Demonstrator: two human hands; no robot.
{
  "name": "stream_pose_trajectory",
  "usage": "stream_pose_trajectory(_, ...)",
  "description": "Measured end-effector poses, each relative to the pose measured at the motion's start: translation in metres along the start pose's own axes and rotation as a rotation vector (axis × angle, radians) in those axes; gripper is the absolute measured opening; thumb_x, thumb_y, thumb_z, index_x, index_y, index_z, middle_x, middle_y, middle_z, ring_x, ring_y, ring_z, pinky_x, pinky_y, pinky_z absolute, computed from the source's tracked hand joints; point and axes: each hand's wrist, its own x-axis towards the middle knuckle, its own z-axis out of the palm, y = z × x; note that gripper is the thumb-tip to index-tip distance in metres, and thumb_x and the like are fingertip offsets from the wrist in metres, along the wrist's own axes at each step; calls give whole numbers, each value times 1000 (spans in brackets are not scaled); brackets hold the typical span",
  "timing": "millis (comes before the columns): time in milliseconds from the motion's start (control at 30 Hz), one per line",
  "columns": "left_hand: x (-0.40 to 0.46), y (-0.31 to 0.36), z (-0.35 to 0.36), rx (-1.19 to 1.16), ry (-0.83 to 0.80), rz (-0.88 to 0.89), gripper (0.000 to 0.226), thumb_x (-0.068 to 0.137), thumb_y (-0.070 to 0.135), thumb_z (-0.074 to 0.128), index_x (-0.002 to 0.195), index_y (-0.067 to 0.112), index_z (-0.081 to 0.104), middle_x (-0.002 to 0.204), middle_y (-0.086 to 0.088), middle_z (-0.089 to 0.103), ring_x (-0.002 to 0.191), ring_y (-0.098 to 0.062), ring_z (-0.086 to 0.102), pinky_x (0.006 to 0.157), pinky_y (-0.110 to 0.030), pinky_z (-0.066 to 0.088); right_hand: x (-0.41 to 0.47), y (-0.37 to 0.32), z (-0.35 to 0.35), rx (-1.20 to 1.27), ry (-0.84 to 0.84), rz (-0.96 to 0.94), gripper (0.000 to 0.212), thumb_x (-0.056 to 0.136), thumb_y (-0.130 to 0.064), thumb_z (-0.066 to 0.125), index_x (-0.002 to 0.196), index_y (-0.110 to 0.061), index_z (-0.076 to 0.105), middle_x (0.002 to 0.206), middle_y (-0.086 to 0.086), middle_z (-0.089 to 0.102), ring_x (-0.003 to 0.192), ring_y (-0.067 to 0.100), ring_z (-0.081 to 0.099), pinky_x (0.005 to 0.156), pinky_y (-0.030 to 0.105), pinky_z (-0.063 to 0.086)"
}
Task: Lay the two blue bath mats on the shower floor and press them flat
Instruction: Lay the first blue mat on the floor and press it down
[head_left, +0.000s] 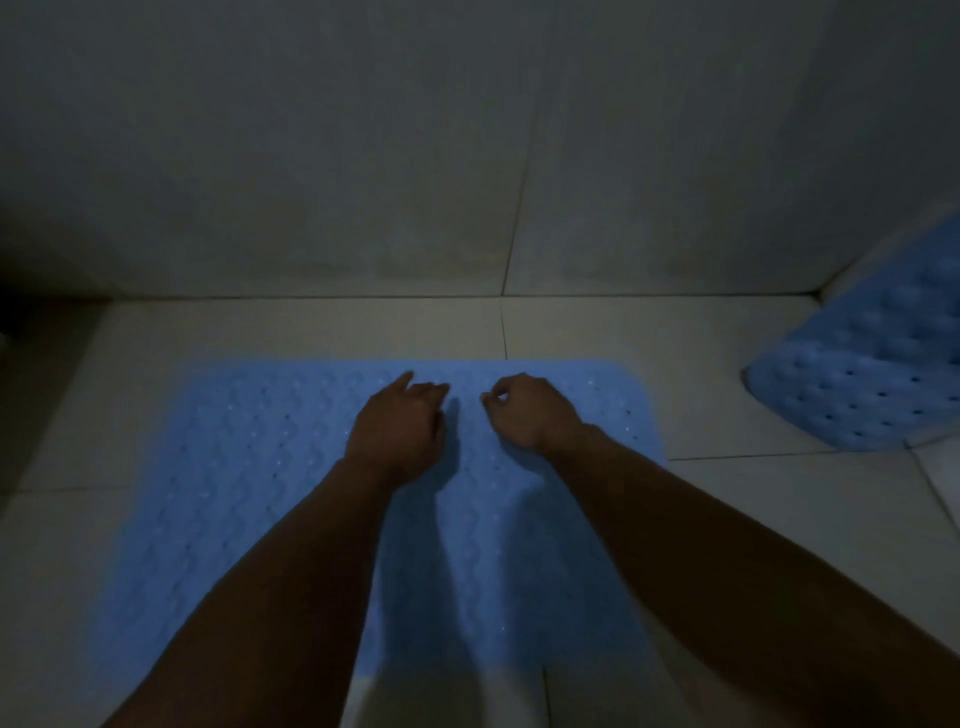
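Meanwhile, one blue mat (249, 467) is being pressed under a loosely curled left hand (397, 434) and right hand (530, 410), nothing gripped; the second mat (872, 364) is lying apart.

Blue on pale tile: your two mats in dim light

The mat beneath your arms (249, 467) is a soft, even light blue, patterned with rows of wavy ridges and dotted with small holes that show as pale specks. The second mat (872, 364), at the right edge, is a deeper, more saturated blue, covered in rounded raised bumps with dark pinhole dots between them. The shower floor (727, 519) around them is off-white tile crossed by thin dark grout lines. The wall (363, 156) behind is grey-white tile, mottled with faint darker stains near its base, and it shades to near black at the left edge.
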Motion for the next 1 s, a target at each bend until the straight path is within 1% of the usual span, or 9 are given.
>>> stream_pose_trajectory(67, -9, -22, -1, 40, 40, -57, 54, 98, 26, 51, 151, 14, 44, 153, -10, 49, 151, -34, 29, 113, -50, 38, -8, -22, 24, -39, -11, -39, 49, 101, -46, 42, 134, -14, 59, 143, 13, 56, 134, 33, 49, 111, 47, 43)
stream_pose_trajectory(133, -20, -38, 3, 57, 77, -108, 55, 96, 27, 51, 149, 12, 47, 152, -12, 50, 150, -37, 30, 111, -53, 40, -13, -39, 55, -108, -44, -88, 58, 103, -46, 37, 149, -12, 40, 161, 17, 31, 151, 35, 22, 121, 53, 27)
stream_pose_trajectory(200, -29, -44, 8, 71, 102, -117, 57, 93, 30, 47, 146, 10, 51, 150, -12, 52, 149, -38, 32, 108, -54, 42, -18, -45, 86, -144, -60, -98, 71, 102, -51, 31, 158, -10, 19, 168, 18, 5, 156, 36, -1, 125, 56, 11)
stream_pose_trajectory(267, -38, -49, 15, 85, 124, -104, 60, 90, 33, 42, 143, 11, 54, 149, -11, 53, 148, -37, 35, 106, -53, 44, -26, -44, 117, -170, 20, -124, 86, 95, -62, 18, 160, -7, 10, 168, 20, -3, 156, 37, -6, 124, 58, 3)
stream_pose_trajectory(433, -44, -67, 29, 127, 166, -81, 61, 91, 37, 33, 139, 10, 59, 147, -11, 56, 146, -36, 39, 105, -50, 45, -33, -35, 146, -229, 306, -206, 89, 98, -68, 25, 160, -6, 13, 169, 16, 6, 157, 32, -3, 125, 55, 6)
stream_pose_trajectory(633, -37, -82, 47, 87, 159, -110, 64, 97, 42, 26, 148, 12, 48, 156, -12, 44, 153, -35, 23, 114, -54, 35, -33, -38, 146, -240, 328, -200, 89, 97, -70, 27, 160, -8, 13, 169, 14, 6, 157, 28, -5, 125, 53, 7)
stream_pose_trajectory(733, -33, -86, 46, 70, 164, -109, 65, 98, 43, 21, 150, 13, 46, 159, -11, 41, 154, -34, 20, 116, -55, 30, -32, -41, 144, -221, 249, -174, 90, 95, -69, 28, 161, -10, 8, 170, 12, 0, 157, 27, -10, 125, 54, 4)
stream_pose_trajectory(867, -33, -91, 43, 59, 194, -142, 65, 99, 43, 22, 149, 11, 48, 158, -11, 42, 153, -35, 22, 117, -56, 30, -18, -54, 112, -182, -48, -79, 82, 99, -62, 28, 161, -11, 9, 170, 10, -3, 157, 28, -4, 125, 54, 6)
stream_pose_trajectory(1000, -29, -82, 46, 21, 215, -70, 65, 99, 42, 24, 148, 8, 48, 158, -14, 42, 153, -37, 23, 116, -58, 32, 6, -70, 55, -92, -183, -27, 54, 100, -45, 43, 144, -13, 49, 157, 11, 41, 142, 31, 41, 115, 46, 38)
